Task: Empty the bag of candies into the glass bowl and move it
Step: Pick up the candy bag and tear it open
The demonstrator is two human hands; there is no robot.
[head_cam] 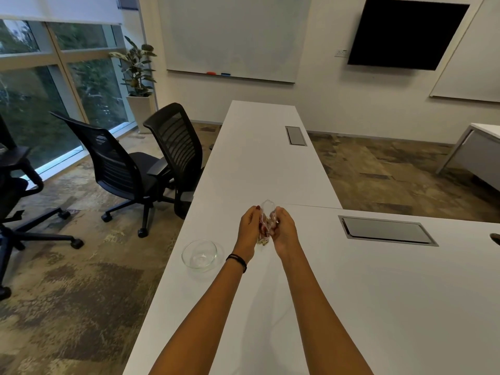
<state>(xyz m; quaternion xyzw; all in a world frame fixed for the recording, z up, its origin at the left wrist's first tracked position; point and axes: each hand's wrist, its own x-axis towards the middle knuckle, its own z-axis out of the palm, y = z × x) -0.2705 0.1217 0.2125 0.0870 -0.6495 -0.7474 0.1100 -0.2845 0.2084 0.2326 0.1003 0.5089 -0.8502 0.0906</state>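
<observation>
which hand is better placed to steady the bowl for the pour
Left. The left hand is nearer the glass bowl, which sits empty to its left; the right hand also holds the candy bag.

The white table (259,163) lay bare across the frame's centre and lower right, open for passage. Only the glass bowl (199,255) at lower left and two recessed hatches (387,230) interrupted it.

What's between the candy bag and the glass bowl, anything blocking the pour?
Nothing visible. Both hands, left hand and right hand, hold the clear bag of candies above the white table. The empty glass bowl sits to its left near the table edge, with only bare tabletop between them.
</observation>
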